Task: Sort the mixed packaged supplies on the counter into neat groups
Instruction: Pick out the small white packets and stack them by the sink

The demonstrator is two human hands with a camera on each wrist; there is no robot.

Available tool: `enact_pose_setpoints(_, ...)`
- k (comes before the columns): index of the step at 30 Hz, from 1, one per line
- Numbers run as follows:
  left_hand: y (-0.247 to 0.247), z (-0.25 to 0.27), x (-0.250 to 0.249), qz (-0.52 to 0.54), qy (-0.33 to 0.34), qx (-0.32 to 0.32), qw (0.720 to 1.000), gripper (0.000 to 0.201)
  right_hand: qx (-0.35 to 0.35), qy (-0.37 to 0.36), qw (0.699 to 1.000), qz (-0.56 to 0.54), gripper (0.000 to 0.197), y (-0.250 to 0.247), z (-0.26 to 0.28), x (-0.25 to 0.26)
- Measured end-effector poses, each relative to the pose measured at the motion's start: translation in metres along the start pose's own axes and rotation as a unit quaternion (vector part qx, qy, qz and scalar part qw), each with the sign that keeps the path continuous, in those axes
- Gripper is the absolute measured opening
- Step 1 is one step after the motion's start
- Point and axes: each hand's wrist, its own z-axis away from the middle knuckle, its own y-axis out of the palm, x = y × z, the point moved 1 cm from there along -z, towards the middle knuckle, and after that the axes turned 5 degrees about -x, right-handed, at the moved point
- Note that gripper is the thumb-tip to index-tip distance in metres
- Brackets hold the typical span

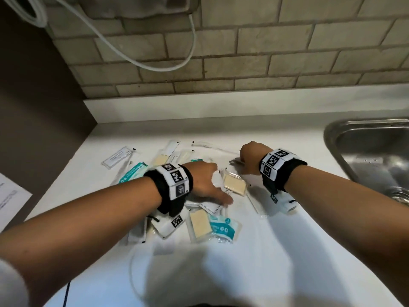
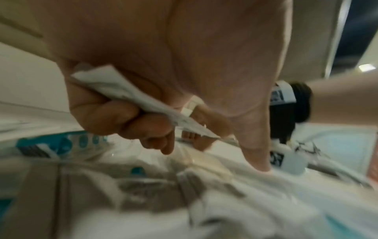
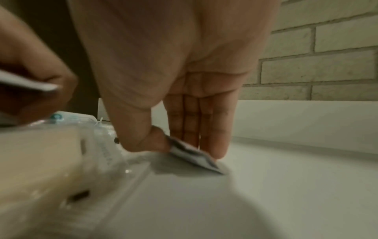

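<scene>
A jumbled pile of packets lies on the white counter (image 1: 243,262): beige pads in clear wrap (image 1: 234,185) (image 1: 200,224), teal-printed pouches (image 1: 223,228) (image 1: 130,173) and long clear sleeves (image 1: 117,157). My left hand (image 1: 217,187) hovers over the pile's middle. Its curled fingers (image 2: 122,119) grip a flat white packet (image 2: 131,93), and its thumb (image 2: 257,155) presses down on the pile. My right hand (image 1: 245,160) is at the pile's far right edge. There it pinches a small white packet with dark print (image 3: 194,155) between thumb and fingers, right at the counter surface.
A steel sink (image 1: 332,129) is sunk into the counter at the right. A brown cabinet panel (image 1: 39,107) stands at the left, with a printed sheet (image 1: 11,196) below it. Behind is a tiled wall with a hanging white hose (image 1: 155,65).
</scene>
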Motion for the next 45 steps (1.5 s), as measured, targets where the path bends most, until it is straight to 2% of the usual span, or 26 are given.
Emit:
enact_pose_setpoints(3, 0.008, -0.001, -0.007, -0.072, -0.001, 0.013, 0.997, 0.073, -0.022, 0.016, 0.999, -0.041, 0.028, -0.013, 0.001, 0.002)
enact_pose_setpoints(5, 0.007, -0.001, -0.007, -0.056, -0.004, 0.011, 0.998, 0.059, -0.039, 0.011, 0.997, -0.072, 0.022, -0.022, 0.002, 0.004)
enact_pose_setpoints(8, 0.002, 0.000, 0.003, -0.026, -0.002, -0.006, 1.000, 0.048, -0.039, -0.014, 0.991, -0.128, 0.019, -0.031, 0.006, 0.010)
enact_pose_setpoints(12, -0.008, 0.006, 0.021, 0.029, 0.014, -0.061, 0.998, 0.050, -0.041, -0.057, 0.988, -0.135, 0.016, -0.032, 0.012, 0.024)
enact_pose_setpoints(15, -0.010, 0.015, 0.031, 0.059, 0.008, -0.016, 0.998, 0.046, -0.035, -0.068, 0.987, -0.145, 0.018, -0.032, 0.012, 0.036)
enact_pose_setpoints(16, -0.008, 0.019, 0.032, 0.059, 0.008, 0.007, 0.998, 0.051, -0.037, -0.070, 0.986, -0.147, 0.019, -0.034, 0.012, 0.041)
enact_pose_setpoints(18, -0.002, 0.024, 0.029, 0.026, 0.023, 0.026, 0.999, 0.063, -0.042, -0.076, 0.985, -0.147, 0.020, -0.036, 0.011, 0.049)
enact_pose_setpoints(23, 0.008, 0.028, 0.014, -0.084, 0.072, -0.001, 0.994, 0.056, -0.042, -0.094, 0.987, -0.127, 0.014, -0.034, 0.011, 0.061)
enact_pose_setpoints(25, 0.009, 0.031, 0.011, -0.097, 0.090, -0.005, 0.991, 0.052, -0.038, -0.100, 0.988, -0.112, 0.011, -0.031, 0.013, 0.063)
enact_pose_setpoints(28, 0.008, 0.036, 0.013, -0.063, 0.102, -0.033, 0.992, 0.042, -0.025, -0.102, 0.989, -0.101, 0.022, -0.029, 0.013, 0.068)
enact_pose_setpoints(31, -0.009, 0.047, 0.024, -0.030, 0.089, -0.041, 0.995, 0.038, -0.041, -0.094, 0.985, -0.140, 0.022, -0.032, 0.008, 0.073)
enact_pose_setpoints(34, -0.036, 0.060, 0.052, 0.061, 0.052, -0.042, 0.996, 0.025, -0.025, -0.108, 0.985, -0.129, 0.020, -0.031, 0.012, 0.078)
enact_pose_setpoints(37, -0.067, 0.071, 0.084, 0.124, 0.010, -0.118, 0.985, 0.019, 0.031, -0.162, 0.981, -0.103, 0.022, -0.020, 0.021, 0.092)
enact_pose_setpoints(40, -0.090, 0.077, 0.108, 0.173, -0.026, -0.202, 0.964, 0.020, 0.030, -0.190, 0.972, -0.137, 0.019, -0.016, 0.017, 0.109)
enact_pose_setpoints(42, -0.097, 0.079, 0.120, 0.176, -0.044, -0.222, 0.958, 0.021, 0.007, -0.185, 0.970, -0.161, 0.022, -0.022, 0.002, 0.121)
enact_pose_setpoints(45, -0.094, 0.078, 0.135, 0.167, -0.061, -0.217, 0.960, 0.024, -0.014, -0.162, 0.972, -0.168, 0.027, -0.029, -0.033, 0.138)
